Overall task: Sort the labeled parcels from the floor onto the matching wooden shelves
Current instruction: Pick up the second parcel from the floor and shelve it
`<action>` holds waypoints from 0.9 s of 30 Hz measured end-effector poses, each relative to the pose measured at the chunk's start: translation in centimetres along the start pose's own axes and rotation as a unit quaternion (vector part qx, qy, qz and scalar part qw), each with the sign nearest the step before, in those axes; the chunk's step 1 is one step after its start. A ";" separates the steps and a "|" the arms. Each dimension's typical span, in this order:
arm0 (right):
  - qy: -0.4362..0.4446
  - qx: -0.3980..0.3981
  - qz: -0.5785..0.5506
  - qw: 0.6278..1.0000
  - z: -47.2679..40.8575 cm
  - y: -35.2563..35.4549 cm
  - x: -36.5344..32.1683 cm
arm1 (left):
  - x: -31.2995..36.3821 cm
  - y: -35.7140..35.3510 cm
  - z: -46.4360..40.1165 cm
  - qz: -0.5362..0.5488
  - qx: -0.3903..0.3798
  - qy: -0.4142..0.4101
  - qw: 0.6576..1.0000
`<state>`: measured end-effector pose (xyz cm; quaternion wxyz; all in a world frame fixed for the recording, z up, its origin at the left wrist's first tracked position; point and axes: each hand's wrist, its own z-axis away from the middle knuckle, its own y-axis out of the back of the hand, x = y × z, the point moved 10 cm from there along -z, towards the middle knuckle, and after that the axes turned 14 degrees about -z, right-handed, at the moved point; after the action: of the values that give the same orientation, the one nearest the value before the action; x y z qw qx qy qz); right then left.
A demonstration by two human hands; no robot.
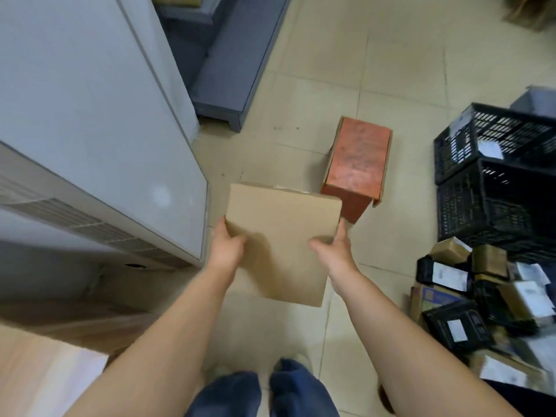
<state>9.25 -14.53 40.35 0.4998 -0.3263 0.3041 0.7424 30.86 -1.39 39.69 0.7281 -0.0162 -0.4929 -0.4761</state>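
Left hand (227, 248) grips the left edge of a plain brown cardboard parcel (281, 242), thumb on top, fingers wrapped under; right hand (334, 246) clamps the right edge the same way, thumb lying across the top face, index finger stretched up along the side. Parcel is held flat-ish in the air above the tiled floor (391, 70), top face blank, no label visible from here; a bit of clear tape shows at its far edge. Both forearms bare, reaching fwd from the bottom of the view; blue trouser legs (264, 392) and light shoes below them. Just beyond the parcel's far-right corner stands a red-topped cardboard box (358, 158) on the floor, apart from the hands. To the left, a tall grey cabinet (90, 115) w/ a vented panel lower down; behind it, grey shelving (228, 64) at the floor's far-left side. Near-left corner shows a pale wooden surface (45, 380), blurred. At the right edge, two stacked black plastic crates (496, 176) w/ labelled items inside, and in front of them a heap of small parcels (481, 302) on the floor — black bags and brown boxes, several w/ white labels, text too blurred to read.
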 end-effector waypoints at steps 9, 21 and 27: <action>0.043 -0.049 -0.119 0.991 9.5 5.6 -14.4 | 13.2 6.2 10.3 0.092 -0.016 -0.037 0.995; 0.045 -0.069 -0.116 0.990 12.7 8.9 -18.8 | 17.0 9.0 15.8 0.085 -0.013 -0.017 0.996; 0.041 -0.109 -0.097 0.988 13.2 8.6 -19.1 | 16.9 10.4 17.3 0.081 -0.014 -0.025 0.996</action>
<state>4.24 -17.36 64.44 0.5183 -0.4369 0.2089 0.7049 27.05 1.37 65.61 0.7512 -0.0783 -0.5015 -0.4220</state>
